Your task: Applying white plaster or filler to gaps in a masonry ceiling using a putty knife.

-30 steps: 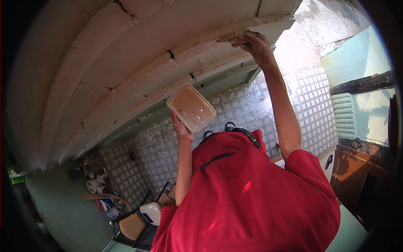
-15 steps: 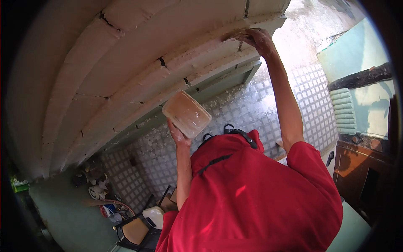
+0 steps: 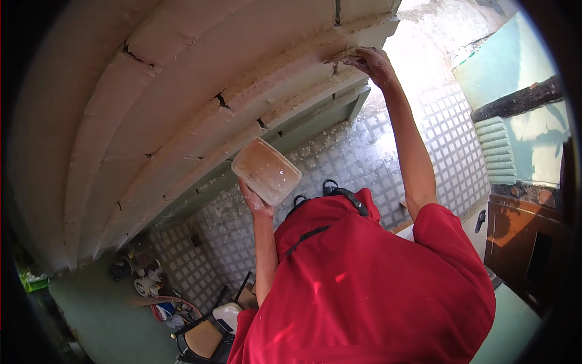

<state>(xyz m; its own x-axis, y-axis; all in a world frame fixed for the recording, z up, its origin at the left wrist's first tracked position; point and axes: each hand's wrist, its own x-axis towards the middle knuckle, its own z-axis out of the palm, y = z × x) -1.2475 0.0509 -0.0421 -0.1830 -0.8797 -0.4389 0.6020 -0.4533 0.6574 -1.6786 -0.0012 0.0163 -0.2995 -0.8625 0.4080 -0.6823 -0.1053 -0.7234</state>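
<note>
My left hand (image 3: 256, 203) is raised in front of my red shirt and holds a shallow rectangular plastic tub (image 3: 267, 171), smeared pale with plaster, from below. My right arm stretches up and away. My right hand (image 3: 371, 62) presses its fingertips against the edge of a stepped, cracked plaster moulding (image 3: 242, 91), with pale material at the fingers. Whether it grips a tool is hidden by the fingers.
Far below lies a checked tiled floor (image 3: 436, 139) speckled with plaster bits. A chair and a white canister (image 3: 227, 315) stand lower left among tins and clutter (image 3: 142, 282). A ribbed radiator (image 3: 500, 151) and brown wooden cabinet (image 3: 521, 236) are at right.
The tub in my left hand has dropped slightly and drifted left. My right hand stays at the same moulding edge; the view has tilted a little.
</note>
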